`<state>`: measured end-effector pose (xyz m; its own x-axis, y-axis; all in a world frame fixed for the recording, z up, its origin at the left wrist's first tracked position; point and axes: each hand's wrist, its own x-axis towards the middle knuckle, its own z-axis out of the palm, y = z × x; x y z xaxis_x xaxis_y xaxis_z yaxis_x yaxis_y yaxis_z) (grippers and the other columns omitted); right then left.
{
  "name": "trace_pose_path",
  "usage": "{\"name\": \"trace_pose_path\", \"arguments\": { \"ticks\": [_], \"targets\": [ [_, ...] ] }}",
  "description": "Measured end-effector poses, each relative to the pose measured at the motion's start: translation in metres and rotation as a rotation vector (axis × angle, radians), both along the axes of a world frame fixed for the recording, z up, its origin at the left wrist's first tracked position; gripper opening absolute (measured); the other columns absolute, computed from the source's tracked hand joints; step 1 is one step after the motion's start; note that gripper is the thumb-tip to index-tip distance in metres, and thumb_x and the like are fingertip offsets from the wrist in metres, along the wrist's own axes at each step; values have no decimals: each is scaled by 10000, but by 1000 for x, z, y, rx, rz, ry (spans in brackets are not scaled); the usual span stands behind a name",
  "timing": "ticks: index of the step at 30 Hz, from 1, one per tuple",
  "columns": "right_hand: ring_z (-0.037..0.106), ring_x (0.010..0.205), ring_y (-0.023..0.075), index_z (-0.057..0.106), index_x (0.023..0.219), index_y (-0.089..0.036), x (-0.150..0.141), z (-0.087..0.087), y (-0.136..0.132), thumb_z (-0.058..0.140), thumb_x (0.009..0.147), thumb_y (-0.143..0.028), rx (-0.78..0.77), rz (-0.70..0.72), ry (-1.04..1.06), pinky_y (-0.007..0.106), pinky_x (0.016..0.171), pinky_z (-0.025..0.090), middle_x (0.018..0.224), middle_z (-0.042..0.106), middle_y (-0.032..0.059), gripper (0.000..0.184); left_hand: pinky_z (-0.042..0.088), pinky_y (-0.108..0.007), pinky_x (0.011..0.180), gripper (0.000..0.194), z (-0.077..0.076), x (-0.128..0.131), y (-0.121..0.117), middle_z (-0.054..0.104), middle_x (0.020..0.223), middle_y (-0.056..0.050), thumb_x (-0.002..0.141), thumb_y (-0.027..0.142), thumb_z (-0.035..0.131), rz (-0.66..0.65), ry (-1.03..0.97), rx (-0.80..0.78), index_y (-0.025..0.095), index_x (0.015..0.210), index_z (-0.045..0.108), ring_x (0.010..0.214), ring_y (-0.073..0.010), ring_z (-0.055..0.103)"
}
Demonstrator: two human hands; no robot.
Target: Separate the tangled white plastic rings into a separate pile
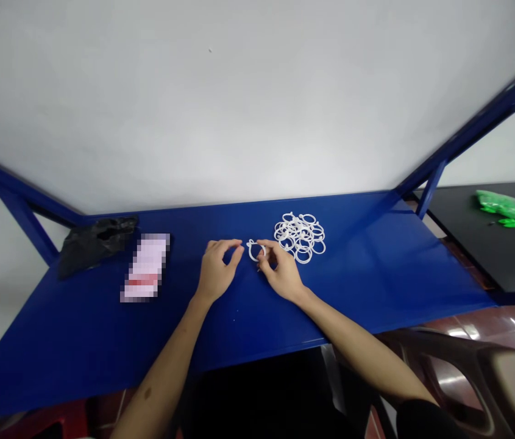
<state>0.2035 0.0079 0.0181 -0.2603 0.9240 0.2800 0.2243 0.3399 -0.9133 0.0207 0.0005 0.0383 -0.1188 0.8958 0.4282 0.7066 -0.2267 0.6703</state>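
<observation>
My right hand [280,268] is closed on a white plastic ring [251,256], its thumb and fingers pinching the ring's right side. A small loop juts from the ring's upper left. Just left of it, my left hand [218,268] has its thumb and index fingertips drawn together in a pinch. Those fingertips are near the small loop, with a slight gap between them and the ring. Whatever they may hold is too small to make out. Beyond my right hand lies a loose pile of similar white rings [303,253], overlapping one another on the blue table [353,274].
A pixelated flat rectangle [147,265] lies left of my left hand, with a crumpled black plastic bag [97,241] behind it. Blue frame bars rise at both table ends. Right, a dark table [481,256] bears a clear bag of green pieces [506,206]. A chair [467,372] stands lower right.
</observation>
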Motion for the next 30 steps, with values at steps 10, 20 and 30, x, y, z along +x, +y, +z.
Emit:
{"name": "trace_pose_path", "arguments": {
  "ticks": [10,20,30],
  "targets": [
    [715,703,148,570,1146,-244,-1,1,-2,532,986,-392,-106,24,93,294,698,590,875,703,11,222,525,-311,730,227,-14,6,-1,758,995,-45,893,424,625,-120,-328,-211,233,974,718,875,-198,697],
    [675,656,154,655,1124,-223,-3,2,-2,545,987,-410,-17,-13,-1,282,667,546,758,711,4,257,533,-323,799,182,-16,15,-5,747,973,-49,891,377,636,-76,-431,-182,222,947,713,886,-189,691],
    [722,769,175,677,990,-250,1,-4,-4,498,1018,-364,107,40,-138,300,760,570,906,751,31,215,532,-338,774,114,-13,20,-11,708,848,-29,903,239,585,-95,-148,-5,232,802,638,813,-186,643]
  ]
}}
